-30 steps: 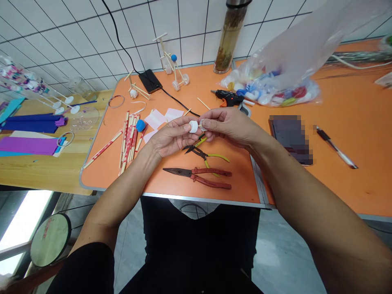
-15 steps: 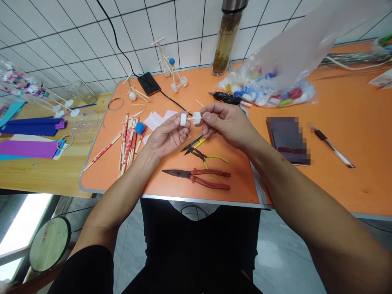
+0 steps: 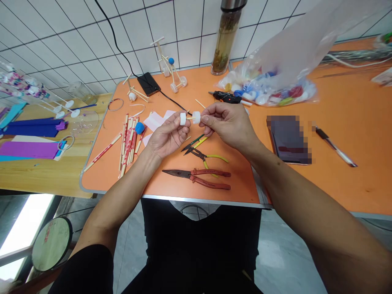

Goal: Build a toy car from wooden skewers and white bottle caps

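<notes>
My left hand [image 3: 168,136] pinches a white bottle cap [image 3: 183,119] between thumb and fingertips. My right hand [image 3: 226,122] pinches a second white cap [image 3: 196,117]. A thin wooden stick [image 3: 190,118] joins the two caps like an axle, held level above the orange table [image 3: 183,185]. Just under the hands lie small snips [image 3: 199,152] with yellow handles and red-handled long-nose pliers [image 3: 199,178].
A bundle of chopsticks [image 3: 128,143] and a blue ball [image 3: 140,128] lie left of the hands. Behind are a hot glue gun [image 3: 225,96], a plastic bag of caps [image 3: 269,92], a stick model with wheels [image 3: 170,67], a glass bottle [image 3: 225,38] and a pen [image 3: 335,151].
The two caps were pressed close together a second ago; now they sit apart on the stick, and both hands have lifted slightly up and away from me.
</notes>
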A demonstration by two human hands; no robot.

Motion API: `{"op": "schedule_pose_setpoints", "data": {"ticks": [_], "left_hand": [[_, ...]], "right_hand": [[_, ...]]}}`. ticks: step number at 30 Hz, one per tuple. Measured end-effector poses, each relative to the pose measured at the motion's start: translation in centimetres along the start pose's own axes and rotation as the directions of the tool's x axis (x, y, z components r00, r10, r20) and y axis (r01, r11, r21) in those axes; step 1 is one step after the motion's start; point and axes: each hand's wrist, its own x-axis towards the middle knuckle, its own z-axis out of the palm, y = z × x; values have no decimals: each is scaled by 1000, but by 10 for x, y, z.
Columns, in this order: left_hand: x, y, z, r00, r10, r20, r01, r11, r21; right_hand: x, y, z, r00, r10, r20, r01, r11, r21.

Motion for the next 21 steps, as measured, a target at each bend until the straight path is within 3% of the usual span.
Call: {"op": "schedule_pose_setpoints", "data": {"ticks": [9,21], "left_hand": [[-1,0,0,999,-32,19,31,999,32],[3,-5,-1,997,15,-71,-14,1000,6]], "right_hand": [[1,-2,-3,998,43,42,-45,998,49],[2,3,-1,999,34,-14,-34,999,2]]}}
